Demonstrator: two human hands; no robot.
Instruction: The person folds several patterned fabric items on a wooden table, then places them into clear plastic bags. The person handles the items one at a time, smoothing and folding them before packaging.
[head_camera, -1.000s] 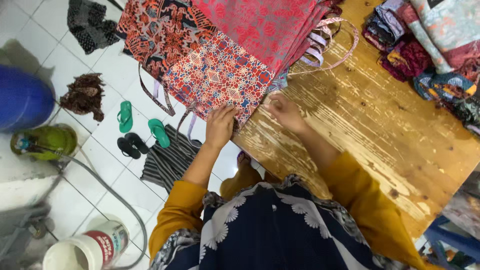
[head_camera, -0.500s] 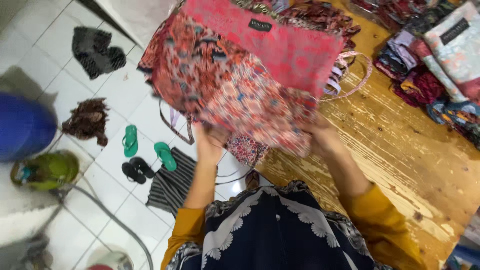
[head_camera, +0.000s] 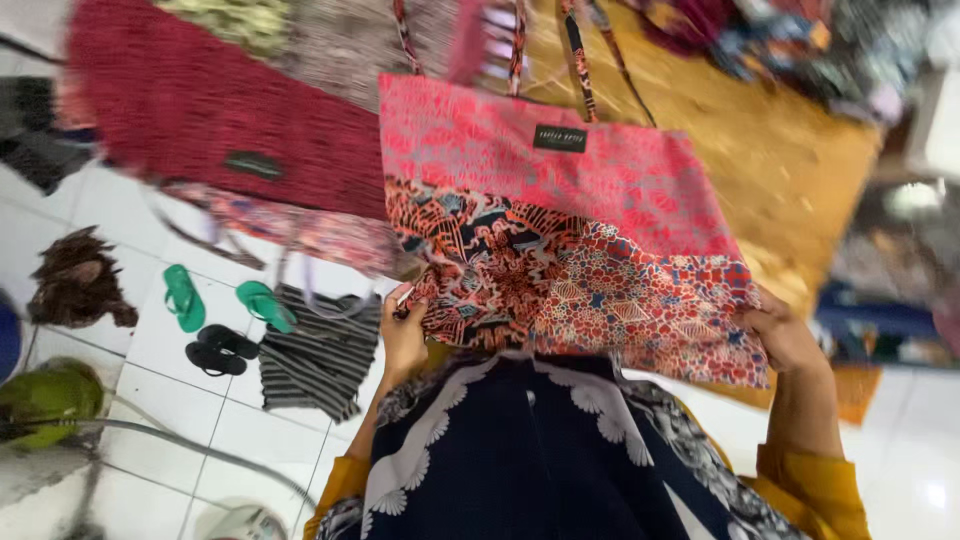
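Observation:
I hold a flat patchwork cloth bag (head_camera: 560, 230) of pink, red and orange batik prints, with a small dark label near its top and striped straps running up out of view. My left hand (head_camera: 402, 335) grips its lower left corner. My right hand (head_camera: 782, 335) grips its lower right corner. The bag hangs spread out in front of my dark blue floral top and mustard sleeves. More red and patterned bags (head_camera: 220, 130) lie blurred behind it to the left.
A wooden table (head_camera: 760, 140) with heaps of folded cloth stands at the right. On the white tiled floor lie green sandals (head_camera: 215, 300), black sandals (head_camera: 215, 350), a striped cloth (head_camera: 320, 355), a brown rag (head_camera: 75, 280) and a green helmet (head_camera: 45, 400).
The bag was lifted off the pile on the table and pulled towards me. My hands moved apart to its two lower corners, and the view swung right.

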